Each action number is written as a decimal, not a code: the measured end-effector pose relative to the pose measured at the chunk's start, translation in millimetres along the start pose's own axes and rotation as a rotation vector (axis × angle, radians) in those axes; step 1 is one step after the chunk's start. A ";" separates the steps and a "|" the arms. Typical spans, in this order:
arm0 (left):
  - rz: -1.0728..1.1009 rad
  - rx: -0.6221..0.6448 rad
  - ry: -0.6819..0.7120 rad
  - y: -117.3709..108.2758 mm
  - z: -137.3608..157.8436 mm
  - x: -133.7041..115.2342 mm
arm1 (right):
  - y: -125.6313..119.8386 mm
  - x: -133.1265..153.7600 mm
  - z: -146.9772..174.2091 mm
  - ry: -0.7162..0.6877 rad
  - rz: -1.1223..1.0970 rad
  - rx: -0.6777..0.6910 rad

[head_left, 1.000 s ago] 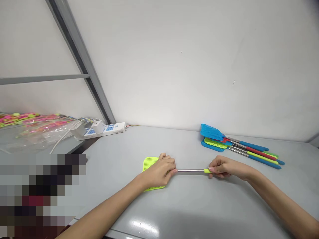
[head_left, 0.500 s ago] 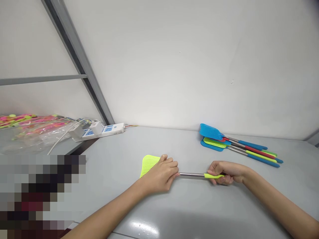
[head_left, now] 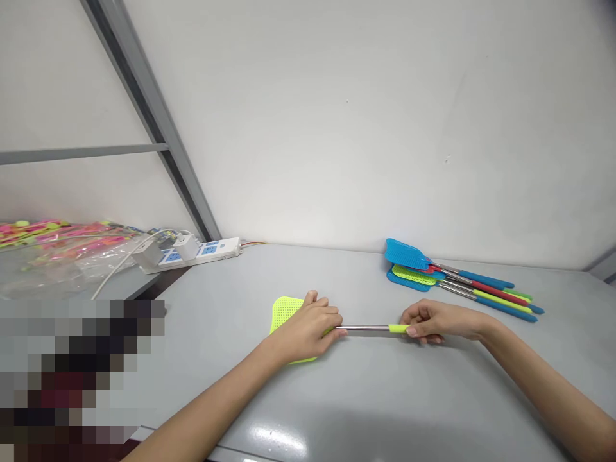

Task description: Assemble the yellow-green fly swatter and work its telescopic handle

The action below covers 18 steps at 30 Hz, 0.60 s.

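Observation:
A yellow-green fly swatter [head_left: 285, 312] with a perforated head and a metal rod lies sideways in front of me, low over the grey table. My left hand [head_left: 315, 327] is closed around it where the head meets the rod, covering much of the head. At the other end, my right hand [head_left: 426, 323] grips the yellow-green handle between thumb and fingers; the handle's far part is hidden behind them. Behind my right hand lies a pile of fly swatters [head_left: 409, 255] in blue, red and yellow-green, their handles pointing right.
A white power strip [head_left: 212, 250] with plugged-in adapters [head_left: 186, 246] sits at the table's back left. Beyond it are clear plastic bags [head_left: 96, 247] with pink and yellow items. A white wall [head_left: 337, 128] borders the grey table [head_left: 231, 385]. The lower left is pixelated.
Both hands and the swatter have shifted slightly upward in view. My right hand's grip has changed, its thumb now lying on the handle. More of the swatter head shows below my left hand.

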<state>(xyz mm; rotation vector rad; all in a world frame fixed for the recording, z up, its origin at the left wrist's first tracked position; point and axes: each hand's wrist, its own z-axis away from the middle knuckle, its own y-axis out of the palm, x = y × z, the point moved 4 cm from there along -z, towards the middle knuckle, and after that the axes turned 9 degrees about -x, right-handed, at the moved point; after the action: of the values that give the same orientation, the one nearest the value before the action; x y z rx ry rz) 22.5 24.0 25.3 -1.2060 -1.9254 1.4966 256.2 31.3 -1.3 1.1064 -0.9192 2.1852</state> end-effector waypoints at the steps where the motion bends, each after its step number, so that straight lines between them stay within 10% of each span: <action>1: 0.014 0.013 -0.007 0.2 0.2 1.0 | -3.1 0.4 0.3 -0.004 0.033 -0.039; 9: 0.089 0.011 -0.015 4.3 1.9 -3.4 | -5.4 11.5 -1.0 -0.183 0.085 -0.268; 18: 0.062 0.002 -0.002 12.0 2.0 -12.2 | 9.4 -7.5 -8.6 0.071 -0.165 -0.035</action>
<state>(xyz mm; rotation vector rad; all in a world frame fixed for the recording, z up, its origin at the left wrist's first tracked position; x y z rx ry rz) 32.0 13.4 15.7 -1.2743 -1.9041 1.5303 249.5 30.8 -14.5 1.0427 -0.8034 2.0528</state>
